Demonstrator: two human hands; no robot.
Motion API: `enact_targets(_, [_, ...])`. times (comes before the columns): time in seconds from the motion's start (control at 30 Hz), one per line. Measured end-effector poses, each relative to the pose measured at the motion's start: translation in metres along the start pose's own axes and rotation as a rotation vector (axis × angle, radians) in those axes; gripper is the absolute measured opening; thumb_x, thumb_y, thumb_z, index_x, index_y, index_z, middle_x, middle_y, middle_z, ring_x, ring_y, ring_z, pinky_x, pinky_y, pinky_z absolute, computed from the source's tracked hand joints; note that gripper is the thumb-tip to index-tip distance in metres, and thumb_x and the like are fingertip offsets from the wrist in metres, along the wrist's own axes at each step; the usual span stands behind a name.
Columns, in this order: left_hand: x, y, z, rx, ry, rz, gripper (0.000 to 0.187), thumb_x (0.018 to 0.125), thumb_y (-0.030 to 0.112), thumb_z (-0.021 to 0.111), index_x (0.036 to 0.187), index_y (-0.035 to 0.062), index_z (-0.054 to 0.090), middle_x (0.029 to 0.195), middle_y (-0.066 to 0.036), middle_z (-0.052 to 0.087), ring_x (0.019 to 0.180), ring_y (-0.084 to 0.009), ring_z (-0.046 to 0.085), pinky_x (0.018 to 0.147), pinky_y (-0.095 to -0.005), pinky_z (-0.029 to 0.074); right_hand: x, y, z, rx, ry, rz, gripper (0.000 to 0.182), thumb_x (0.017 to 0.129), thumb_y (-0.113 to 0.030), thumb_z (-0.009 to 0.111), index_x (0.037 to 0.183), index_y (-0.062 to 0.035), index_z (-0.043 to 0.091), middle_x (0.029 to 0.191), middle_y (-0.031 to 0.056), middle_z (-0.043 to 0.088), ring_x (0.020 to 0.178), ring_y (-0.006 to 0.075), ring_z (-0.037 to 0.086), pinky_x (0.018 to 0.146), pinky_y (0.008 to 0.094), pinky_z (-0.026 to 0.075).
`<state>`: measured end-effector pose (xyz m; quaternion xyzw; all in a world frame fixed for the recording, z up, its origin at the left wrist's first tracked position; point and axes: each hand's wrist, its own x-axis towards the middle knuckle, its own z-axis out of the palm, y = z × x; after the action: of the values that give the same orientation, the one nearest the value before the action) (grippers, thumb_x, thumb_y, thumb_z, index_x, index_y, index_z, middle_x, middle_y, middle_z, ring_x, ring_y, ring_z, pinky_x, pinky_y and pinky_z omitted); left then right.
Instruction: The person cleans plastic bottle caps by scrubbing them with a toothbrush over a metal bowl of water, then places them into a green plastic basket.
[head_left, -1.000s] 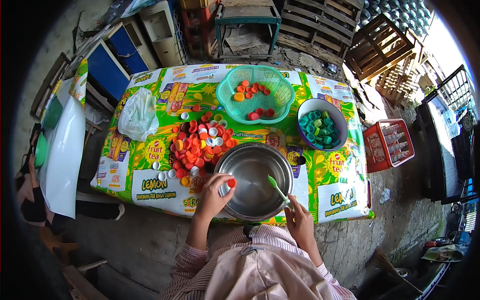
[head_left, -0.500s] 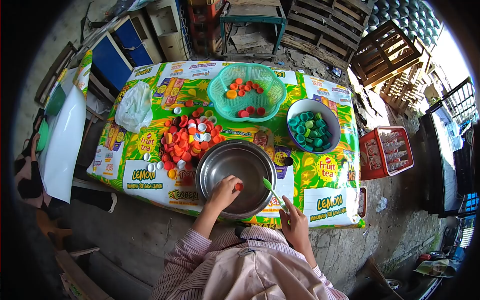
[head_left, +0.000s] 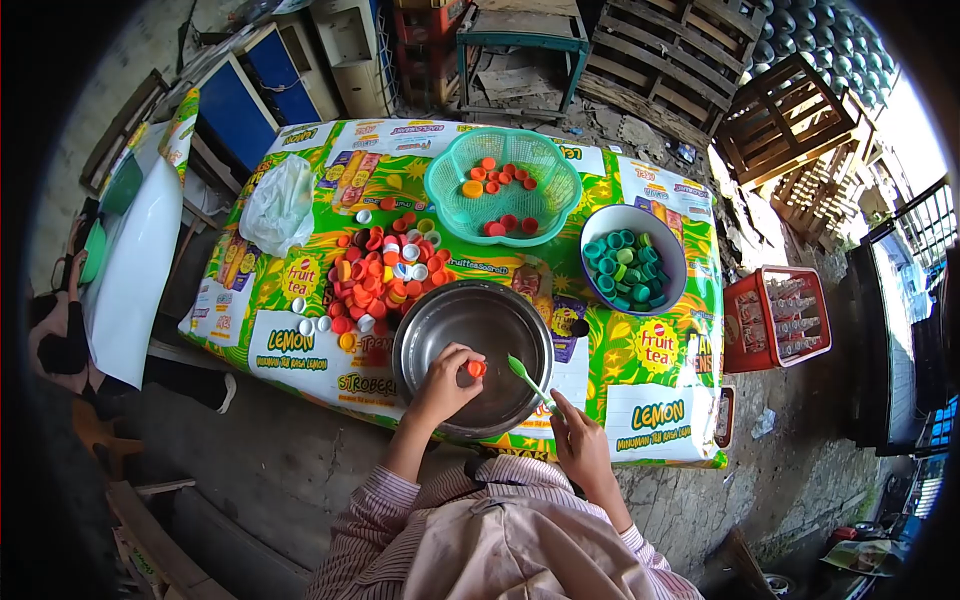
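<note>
Over the steel bowl [head_left: 420, 412], my left hand [head_left: 445, 385] pinches an orange-red bottle cap [head_left: 477, 369]. My right hand [head_left: 582, 440], at the bowl's lower right edge, grips a green and white toothbrush [head_left: 533, 383]. Its green head points up and left over the bowl, a short gap from the cap. Beyond the bowl's left rim lies a heap of red and orange bottle caps [head_left: 375, 285] mixed with some white ones. A turquoise plastic basket [head_left: 455, 205] behind the bowl holds several red and orange caps.
A white bowl with a dark rim [head_left: 672, 250] holds green caps on the right. A clear plastic bag [head_left: 278, 205] lies at the left on the patterned tablecloth [head_left: 650, 400]. One dark cap [head_left: 579, 328] sits right of the steel bowl. Another person [head_left: 75, 340] is at far left; a red crate [head_left: 750, 320] stands right.
The toothbrush head has moved left and nearer the cap, with my right hand shifting slightly left. My left hand has turned the cap a little and raised it slightly. The whole view has shifted a little.
</note>
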<state>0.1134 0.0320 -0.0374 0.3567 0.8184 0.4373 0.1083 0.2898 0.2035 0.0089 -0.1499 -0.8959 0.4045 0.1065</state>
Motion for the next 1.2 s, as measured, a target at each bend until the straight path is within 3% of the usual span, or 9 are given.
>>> enact_targets(0.07, [0.000,0.011,-0.005,-0.137,0.059,-0.045,0.052,0.068,-0.002,0.067,0.118,0.0054,0.053,0.098,-0.011,0.061,0.088,-0.0245,0.062,0.076,-0.0327,0.051,0.004,-0.005,0.004,-0.019,-0.055,-0.006,0.043,0.085,-0.009,0.057,0.127,-0.0118,0.049,0.085,0.0183,0.064,0.066,0.0342,0.063,0.055,0.0407,0.049])
enact_targets(0.1, [-0.001,0.013,-0.006,-0.138,0.061,-0.047,0.052,0.068,-0.002,0.067,0.118,0.0054,0.053,0.098,-0.011,0.061,0.088,-0.0245,0.062,0.076,-0.0327,0.051,0.006,-0.006,0.007,-0.031,-0.047,-0.035,0.042,0.086,-0.010,0.055,0.127,-0.0114,0.048,0.085,0.0193,0.063,0.065,0.0365,0.062,0.053,0.0433,0.048])
enact_targets(0.17, [-0.002,0.015,-0.008,-0.182,0.087,-0.099,0.073,0.071,-0.002,0.067,0.136,0.0065,0.036,0.098,-0.012,0.064,0.085,-0.0211,0.064,0.076,-0.0304,0.052,0.009,-0.010,0.013,-0.024,-0.061,-0.025,0.042,0.086,-0.011,0.055,0.128,-0.0113,0.048,0.084,0.0191,0.064,0.064,0.0369,0.061,0.053,0.0442,0.048])
enact_targets(0.2, [-0.003,0.015,-0.008,-0.183,0.089,-0.099,0.073,0.071,-0.002,0.067,0.136,0.0065,0.036,0.098,-0.012,0.064,0.085,-0.0211,0.064,0.076,-0.0304,0.052,0.010,-0.011,0.016,-0.017,-0.073,-0.013,0.042,0.087,-0.012,0.054,0.128,-0.0113,0.047,0.084,0.0188,0.064,0.062,0.0372,0.061,0.052,0.0451,0.048])
enact_targets(0.27, [-0.004,0.016,-0.008,-0.272,0.169,-0.064,0.087,0.072,-0.001,0.068,0.143,0.0070,0.018,0.096,-0.013,0.065,0.080,-0.0205,0.066,0.076,-0.0303,0.053,0.012,-0.009,0.023,-0.018,-0.056,-0.057,0.043,0.088,-0.014,0.053,0.130,-0.0132,0.046,0.082,0.0192,0.064,0.060,0.0376,0.061,0.051,0.0460,0.048])
enact_targets(0.37, [-0.006,0.021,-0.011,-0.361,0.189,-0.086,0.092,0.073,-0.001,0.068,0.143,0.0062,0.010,0.096,-0.014,0.065,0.080,-0.0192,0.066,0.075,-0.0299,0.054,0.013,-0.009,0.028,-0.014,-0.114,-0.056,0.045,0.088,-0.015,0.053,0.132,-0.0194,0.045,0.081,0.0190,0.064,0.060,0.0370,0.061,0.051,0.0451,0.049])
enact_targets(0.7, [-0.011,0.019,-0.006,-0.329,0.217,-0.204,0.095,0.070,-0.002,0.070,0.142,0.0049,0.009,0.091,-0.015,0.065,0.079,-0.0196,0.066,0.073,-0.0298,0.055,0.012,-0.007,0.035,-0.034,-0.083,-0.016,0.045,0.087,-0.014,0.054,0.131,-0.0186,0.046,0.079,0.0185,0.064,0.059,0.0362,0.061,0.050,0.0454,0.049])
enact_targets(1.2, [-0.009,0.021,0.001,-0.408,0.244,-0.215,0.096,0.070,-0.003,0.070,0.142,0.0050,0.007,0.093,-0.016,0.065,0.080,-0.0209,0.066,0.073,-0.0299,0.055,0.009,-0.005,0.033,-0.069,-0.017,-0.057,0.046,0.088,-0.016,0.054,0.133,-0.0188,0.044,0.077,0.0172,0.062,0.056,0.0356,0.060,0.048,0.0451,0.048])
